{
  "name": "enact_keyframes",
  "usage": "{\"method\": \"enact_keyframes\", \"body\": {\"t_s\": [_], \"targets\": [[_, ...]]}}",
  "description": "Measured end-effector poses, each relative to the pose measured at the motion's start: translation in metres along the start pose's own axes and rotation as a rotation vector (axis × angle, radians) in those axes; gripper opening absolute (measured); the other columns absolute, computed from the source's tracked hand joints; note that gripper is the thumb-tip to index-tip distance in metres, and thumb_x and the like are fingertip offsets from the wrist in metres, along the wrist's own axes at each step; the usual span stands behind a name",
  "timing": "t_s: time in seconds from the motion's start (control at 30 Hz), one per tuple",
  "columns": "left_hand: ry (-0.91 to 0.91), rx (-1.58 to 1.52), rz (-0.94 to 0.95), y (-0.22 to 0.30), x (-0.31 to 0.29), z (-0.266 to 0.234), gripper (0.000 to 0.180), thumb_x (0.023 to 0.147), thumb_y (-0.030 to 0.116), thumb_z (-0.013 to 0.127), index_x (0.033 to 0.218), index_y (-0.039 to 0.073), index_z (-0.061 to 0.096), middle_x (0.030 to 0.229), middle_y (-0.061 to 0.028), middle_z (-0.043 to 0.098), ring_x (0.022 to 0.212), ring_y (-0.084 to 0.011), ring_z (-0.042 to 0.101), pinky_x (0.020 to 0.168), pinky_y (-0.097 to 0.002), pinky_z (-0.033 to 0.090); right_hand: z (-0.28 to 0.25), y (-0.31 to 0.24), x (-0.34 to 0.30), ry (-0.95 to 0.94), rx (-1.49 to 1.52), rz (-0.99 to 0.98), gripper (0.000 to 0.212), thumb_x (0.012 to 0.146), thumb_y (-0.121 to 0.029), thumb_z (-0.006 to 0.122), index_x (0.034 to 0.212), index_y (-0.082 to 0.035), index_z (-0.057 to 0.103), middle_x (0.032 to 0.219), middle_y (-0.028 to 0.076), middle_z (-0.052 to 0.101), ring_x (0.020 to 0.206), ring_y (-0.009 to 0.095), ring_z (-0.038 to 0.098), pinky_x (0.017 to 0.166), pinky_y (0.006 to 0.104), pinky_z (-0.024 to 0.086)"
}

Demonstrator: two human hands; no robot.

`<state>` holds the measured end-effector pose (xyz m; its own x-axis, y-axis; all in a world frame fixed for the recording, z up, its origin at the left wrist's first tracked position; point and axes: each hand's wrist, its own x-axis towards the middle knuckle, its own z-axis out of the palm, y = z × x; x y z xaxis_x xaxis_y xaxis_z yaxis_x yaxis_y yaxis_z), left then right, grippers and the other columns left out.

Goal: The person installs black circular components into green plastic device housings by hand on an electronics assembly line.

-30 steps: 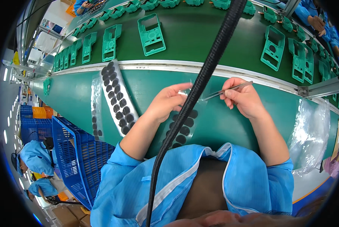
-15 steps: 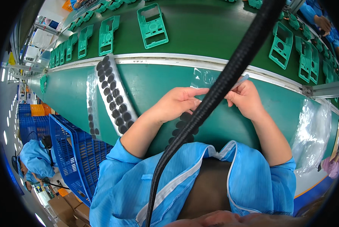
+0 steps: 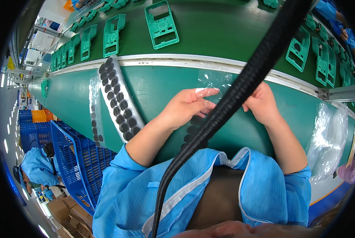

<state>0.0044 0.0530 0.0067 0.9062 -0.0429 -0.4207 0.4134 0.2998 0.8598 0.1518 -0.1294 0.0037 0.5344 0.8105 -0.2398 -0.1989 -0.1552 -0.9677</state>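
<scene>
My left hand (image 3: 185, 106) pinches the edge of a clear film sheet (image 3: 214, 80) and lifts it off the green worktop (image 3: 161, 85). My right hand (image 3: 261, 104) is close beside it, fingers curled toward the same film. Its fingertips are hidden behind a thick black braided cable (image 3: 241, 89) that hangs across the view. Beneath my hands lies a sheet of black round pads (image 3: 191, 125), mostly covered by my wrist and the cable.
A long strip of black round pads (image 3: 116, 99) and a clear sheet with a few pads (image 3: 94, 109) lie at the left. Green plastic frames (image 3: 161, 23) ride the conveyor beyond. A crumpled clear bag (image 3: 328, 135) is right, a blue crate (image 3: 78, 158) lower left, where another person (image 3: 36, 166) works.
A second ago my right hand held thin tweezers over the pads. My hands have since come together on the clear film, and the tweezers are no longer visible.
</scene>
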Motion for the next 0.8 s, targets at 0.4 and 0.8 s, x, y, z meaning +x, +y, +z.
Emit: {"method": "enact_keyframes", "body": {"t_s": [0.4, 0.8], "targets": [[0.038, 0.072, 0.015, -0.003, 0.002, 0.0, 0.041, 0.088, 0.012, 0.051, 0.128, 0.001, 0.047, 0.099, -0.0083, 0.067, 0.086, -0.0101, 0.062, 0.073, -0.0223, 0.047, 0.004, -0.003, -0.001, 0.044, 0.01, -0.018, 0.016, 0.08, -0.006, 0.066, 0.084, -0.004, 0.051, 0.07, 0.003, 0.06, 0.049, 0.005, 0.047, 0.043, 0.0183, 0.034], [0.094, -0.025, 0.072, -0.014, 0.006, 0.004, 0.042, 0.086, 0.004, 0.055, 0.127, 0.0, 0.048, 0.095, -0.0102, 0.067, 0.081, -0.0094, 0.062, 0.065, -0.0203, 0.049, 0.018, -0.008, -0.01, 0.018, -0.075, -0.129, 0.014, 0.078, -0.002, 0.068, 0.079, -0.003, 0.054, 0.072, 0.006, 0.063, 0.061, 0.01, 0.06, 0.052, 0.0212, 0.046]]}}
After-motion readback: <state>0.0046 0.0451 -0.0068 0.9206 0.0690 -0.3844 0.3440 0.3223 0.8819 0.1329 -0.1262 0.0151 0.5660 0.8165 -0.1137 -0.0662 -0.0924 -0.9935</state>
